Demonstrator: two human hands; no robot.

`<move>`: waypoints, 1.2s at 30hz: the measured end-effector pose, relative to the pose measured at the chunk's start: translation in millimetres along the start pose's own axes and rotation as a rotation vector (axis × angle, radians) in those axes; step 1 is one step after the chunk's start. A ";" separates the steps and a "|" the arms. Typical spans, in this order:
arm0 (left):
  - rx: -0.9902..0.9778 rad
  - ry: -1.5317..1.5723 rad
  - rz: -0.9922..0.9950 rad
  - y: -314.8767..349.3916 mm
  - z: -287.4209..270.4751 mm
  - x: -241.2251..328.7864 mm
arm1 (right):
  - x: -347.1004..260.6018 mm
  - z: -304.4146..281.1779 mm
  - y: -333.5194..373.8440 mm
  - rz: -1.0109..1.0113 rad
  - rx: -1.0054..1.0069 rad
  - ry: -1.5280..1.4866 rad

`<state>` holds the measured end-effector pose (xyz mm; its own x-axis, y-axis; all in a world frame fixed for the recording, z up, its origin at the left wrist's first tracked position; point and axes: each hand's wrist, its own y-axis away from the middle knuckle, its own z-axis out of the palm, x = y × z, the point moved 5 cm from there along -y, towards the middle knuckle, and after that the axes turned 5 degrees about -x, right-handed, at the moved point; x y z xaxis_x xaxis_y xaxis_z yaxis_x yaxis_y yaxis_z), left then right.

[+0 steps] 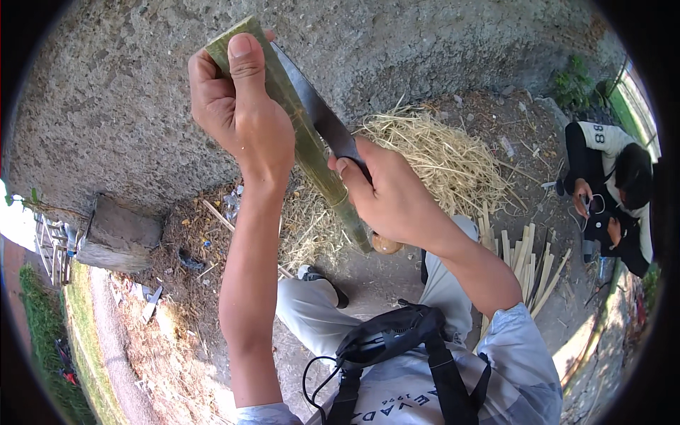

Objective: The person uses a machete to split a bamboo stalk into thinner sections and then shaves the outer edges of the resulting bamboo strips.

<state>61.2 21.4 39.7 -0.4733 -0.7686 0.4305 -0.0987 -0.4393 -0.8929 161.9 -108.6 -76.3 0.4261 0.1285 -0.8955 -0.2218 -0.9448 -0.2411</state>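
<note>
A long green piece of split bamboo (309, 145) slants from the upper left down toward my knees. My left hand (248, 106) grips its upper end, thumb laid along the near face. In my right hand (389, 191) is a large knife (312, 103) with a dark curved blade, held by its handle, whose rounded wooden end (386, 244) shows below the fist. The blade lies along the right side of the bamboo, its tip reaching up behind it near the left hand. Whether the edge is in the bamboo, I cannot tell.
A heap of pale shavings (443, 152) lies by the rough wall (319, 42). Several split bamboo strips (528, 265) rest beside my right leg. A stone block (120, 230) stands at left. Another person (613, 191) sits at far right. A black bag (389, 336) hangs on my front.
</note>
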 end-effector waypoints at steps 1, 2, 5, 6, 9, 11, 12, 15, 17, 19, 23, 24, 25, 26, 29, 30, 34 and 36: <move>0.036 -0.034 -0.015 0.8 -1.2 0.1 | 14.0 9.5 1.2 0.121 -0.032 0.056; 0.047 -0.051 -0.024 0.4 -2.6 1.3 | 24.1 21.6 1.0 0.156 -0.048 0.096; 0.041 -0.073 -0.010 -2.5 -3.1 7.8 | 45.4 35.9 9.1 0.229 -0.101 0.128; 0.060 -0.090 -0.018 -3.1 -3.2 9.3 | 51.2 35.9 12.6 0.335 -0.142 0.146; -0.016 -0.023 0.077 -6.9 9.1 13.9 | 33.6 17.1 12.6 0.227 -0.109 -0.030; -0.054 0.142 -0.045 -1.7 15.2 9.8 | 20.1 4.6 8.7 0.173 -0.062 -0.009; -0.107 0.246 -0.063 -0.1 19.0 9.9 | 15.8 1.6 7.0 0.133 -0.025 -0.027; -0.118 0.217 -0.081 0.7 15.0 11.9 | 21.2 13.6 5.2 0.127 -0.002 0.065; -0.097 0.233 -0.106 -1.5 7.7 12.5 | 35.3 32.5 10.3 0.158 -0.046 0.152; -0.095 0.255 -0.090 -5.2 4.9 12.7 | 50.4 43.4 16.8 0.252 -0.137 0.240; -0.085 0.263 -0.091 -1.2 4.0 11.6 | 55.0 34.2 23.0 0.291 -0.137 -0.065; -0.083 0.267 -0.092 -0.4 5.1 10.3 | 49.4 29.1 20.6 0.212 -0.089 -0.096; -0.088 0.256 -0.086 0.6 6.2 9.8 | 39.4 24.6 17.7 0.045 -0.033 -0.146; -0.093 0.245 -0.079 1.3 6.9 9.5 | 41.5 25.3 16.6 0.114 -0.028 -0.114; -0.080 0.233 -0.087 -0.8 4.8 7.9 | 46.0 38.4 14.6 0.177 -0.039 -0.112; -0.068 0.222 -0.087 -2.7 2.8 8.0 | 52.5 46.7 16.1 0.270 -0.080 -0.126; -0.037 0.223 -0.107 -6.3 -2.0 8.1 | 65.5 54.1 25.3 0.434 -0.147 -0.037; -0.068 0.216 -0.089 -5.5 1.5 8.6 | 56.9 43.6 23.6 0.256 -0.096 -0.057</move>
<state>59.1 16.5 48.5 -0.6358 -0.6074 0.4763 -0.2035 -0.4634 -0.8625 142.7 -110.5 -149.2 0.3158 -0.1039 -0.9431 -0.2307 -0.9726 0.0300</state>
